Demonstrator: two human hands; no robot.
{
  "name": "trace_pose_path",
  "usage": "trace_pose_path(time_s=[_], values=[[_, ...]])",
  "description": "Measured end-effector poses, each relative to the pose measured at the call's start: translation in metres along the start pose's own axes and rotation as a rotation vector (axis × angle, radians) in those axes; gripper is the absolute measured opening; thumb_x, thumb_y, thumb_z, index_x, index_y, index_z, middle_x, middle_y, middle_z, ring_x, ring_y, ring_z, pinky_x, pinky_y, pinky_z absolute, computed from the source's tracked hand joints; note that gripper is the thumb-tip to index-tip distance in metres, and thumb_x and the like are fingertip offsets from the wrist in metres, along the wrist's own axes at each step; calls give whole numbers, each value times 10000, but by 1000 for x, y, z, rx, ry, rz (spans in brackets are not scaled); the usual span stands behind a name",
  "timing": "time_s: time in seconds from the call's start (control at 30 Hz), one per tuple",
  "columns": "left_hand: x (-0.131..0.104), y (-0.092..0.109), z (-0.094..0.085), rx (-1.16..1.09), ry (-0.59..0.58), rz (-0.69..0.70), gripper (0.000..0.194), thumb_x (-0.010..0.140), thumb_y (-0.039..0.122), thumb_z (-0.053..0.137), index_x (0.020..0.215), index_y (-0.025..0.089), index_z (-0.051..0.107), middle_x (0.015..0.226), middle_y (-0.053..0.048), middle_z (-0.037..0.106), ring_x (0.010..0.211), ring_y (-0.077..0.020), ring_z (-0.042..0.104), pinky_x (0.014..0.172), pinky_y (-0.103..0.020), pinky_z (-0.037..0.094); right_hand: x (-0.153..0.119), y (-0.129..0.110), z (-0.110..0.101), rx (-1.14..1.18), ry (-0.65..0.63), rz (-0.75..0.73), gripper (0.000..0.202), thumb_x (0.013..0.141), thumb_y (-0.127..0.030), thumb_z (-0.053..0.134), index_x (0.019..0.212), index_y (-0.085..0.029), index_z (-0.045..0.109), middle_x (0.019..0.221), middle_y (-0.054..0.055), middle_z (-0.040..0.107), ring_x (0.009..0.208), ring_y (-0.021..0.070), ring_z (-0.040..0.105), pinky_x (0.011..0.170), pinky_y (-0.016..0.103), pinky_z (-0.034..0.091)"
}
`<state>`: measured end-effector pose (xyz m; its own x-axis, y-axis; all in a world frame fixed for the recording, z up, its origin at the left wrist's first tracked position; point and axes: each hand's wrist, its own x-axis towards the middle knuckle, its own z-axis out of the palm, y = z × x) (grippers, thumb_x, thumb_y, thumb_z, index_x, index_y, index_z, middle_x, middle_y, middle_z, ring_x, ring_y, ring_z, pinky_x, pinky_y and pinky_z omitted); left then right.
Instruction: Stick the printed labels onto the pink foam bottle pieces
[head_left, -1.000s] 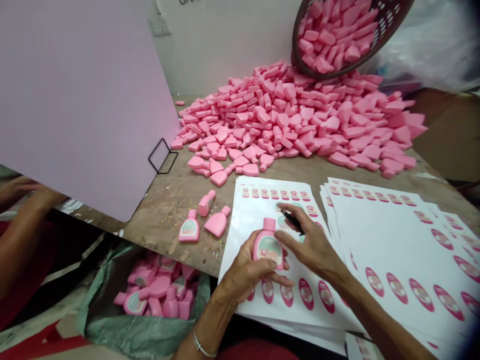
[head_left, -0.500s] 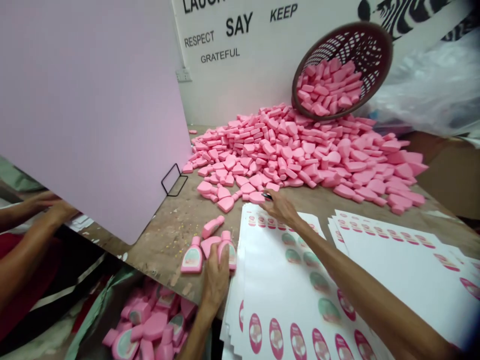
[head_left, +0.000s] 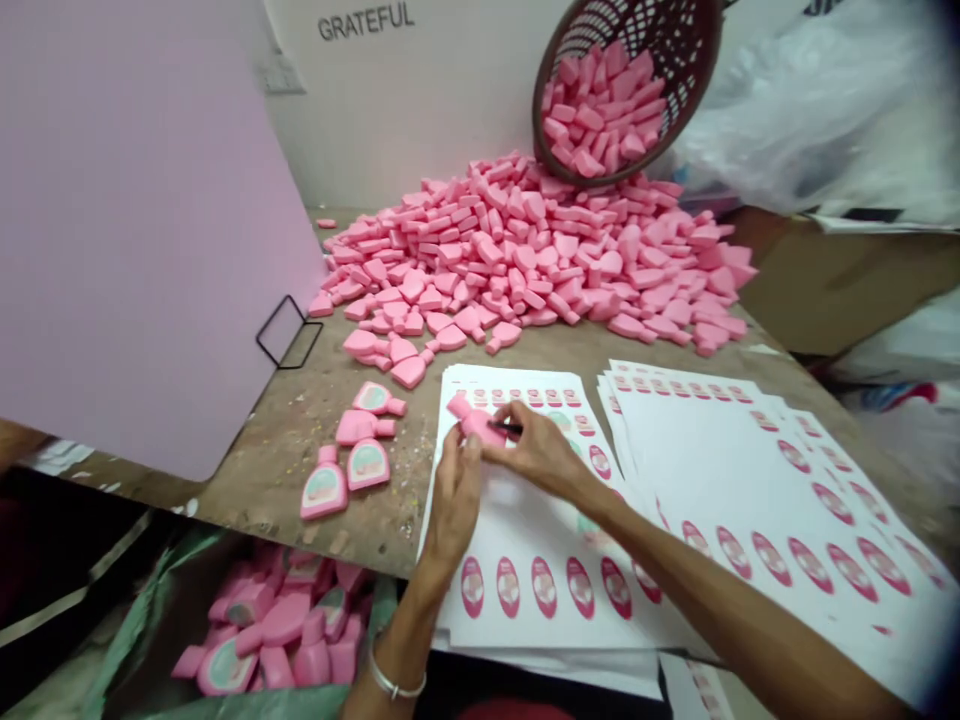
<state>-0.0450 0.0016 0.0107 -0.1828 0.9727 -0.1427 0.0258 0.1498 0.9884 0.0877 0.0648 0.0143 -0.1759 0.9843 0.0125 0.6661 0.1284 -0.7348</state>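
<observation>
My left hand (head_left: 454,490) is closed around a small pink bottle (head_left: 478,424) over the label sheets. My right hand (head_left: 541,450) pinches a slim black tool (head_left: 505,427), its exact kind unclear, and its fingers meet the same bottle. Beneath both hands lies a stack of white label sheets (head_left: 517,530) with pink oval and green labels. To the left, labelled bottles (head_left: 324,487) rest on the table beside another pink bottle (head_left: 358,427) whose label I cannot see.
A large heap of pink bottles (head_left: 517,250) spreads below a tilted brown basket (head_left: 541,120). More label sheets (head_left: 690,450) lie at right. A pale panel (head_left: 150,250) stands at left with a black wire stand (head_left: 289,332). A green sack (head_left: 142,620) holds labelled bottles.
My left hand has left the labelled bottles and moved right over the sheets. My right hand has come back from the heap's edge, and a pink bottle is now between both hands. The view has shifted.
</observation>
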Motion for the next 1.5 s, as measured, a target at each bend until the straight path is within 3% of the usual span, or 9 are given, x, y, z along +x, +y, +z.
trace_pose_path(time_s=[0.1,0.17,0.33,0.5,0.73,0.93,1.2,1.37,1.5], values=[[-13,-7,30,-85,-27,-98,413,856,480,529,1139,179,557,1156,-111,619,1125,-246,562,929,-327,447,-53,9,-12,278,-116,58,382,760,-468,624,1020,-206,527,937,43,665,797,168,642,668,283,491],[-20,-9,38,-120,-62,-127,389,857,497,516,1068,173,557,1028,-96,647,943,-225,639,813,-320,503,-75,26,-31,299,-100,77,376,811,-463,568,1080,-205,516,932,39,659,749,155,630,628,278,488],[-36,-7,47,-94,-280,-136,320,815,449,598,935,156,552,787,-47,646,679,-169,646,631,-275,527,-111,82,-68,-133,207,117,231,913,-413,426,944,-218,545,727,8,641,605,161,569,585,305,430],[-49,-15,66,-26,-424,-186,296,795,419,620,931,162,566,715,-10,611,603,-164,646,522,-236,496,-133,98,-54,-489,264,-148,176,912,-302,470,864,-187,594,820,59,675,766,202,599,710,345,377],[-44,-25,54,49,-319,-126,324,828,462,568,964,168,548,773,-8,598,601,-168,666,523,-244,514,-136,79,-33,-490,268,-194,166,915,-254,469,839,-182,597,753,49,652,717,181,570,683,318,341],[-49,-29,53,-73,-424,-145,361,835,493,546,1030,189,541,877,-32,618,607,-151,649,543,-263,552,-133,80,-29,-554,295,-145,149,905,-253,485,828,-182,591,753,51,650,738,193,575,694,322,334],[-48,-33,54,27,-399,-57,342,853,489,529,1041,207,569,814,-21,622,639,-162,654,626,-279,553,-128,78,-30,-395,170,-184,156,886,-247,495,753,-195,559,690,11,609,668,155,532,671,304,319],[-49,-32,53,-54,-454,-125,386,870,515,483,1096,205,532,871,-26,613,563,-139,639,519,-256,542,-127,80,-32,-469,267,-185,147,904,-255,482,824,-187,585,766,38,647,731,178,545,698,320,314],[-50,-33,54,-60,-439,-125,376,873,514,484,1079,203,526,948,-39,617,564,-119,641,481,-213,524,-129,83,-34,-588,233,-189,201,913,-251,465,763,-189,583,683,26,611,689,180,520,685,327,298]])
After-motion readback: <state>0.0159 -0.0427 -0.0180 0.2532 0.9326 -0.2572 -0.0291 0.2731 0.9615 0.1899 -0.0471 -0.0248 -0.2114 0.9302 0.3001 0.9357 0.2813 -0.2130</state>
